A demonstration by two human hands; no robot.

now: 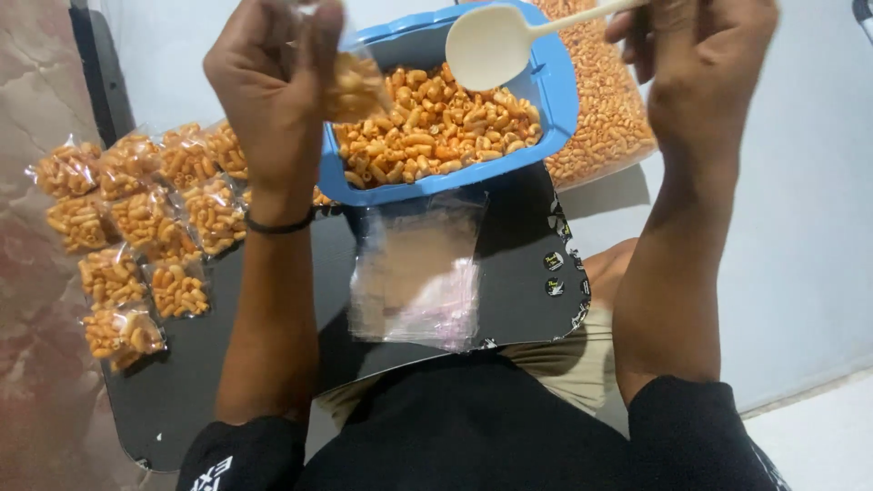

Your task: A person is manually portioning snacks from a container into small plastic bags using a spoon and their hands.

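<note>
We are filling a small clear bag (355,84) with orange snack bits. Our left hand (273,86) pinches the bag over the blue tub (556,95), at its left side. Our right hand (705,64) grips the white spoon (486,45), now empty. We think the next move is another careful scoop from the tub. Full bags (136,227) lie on the left.
</note>
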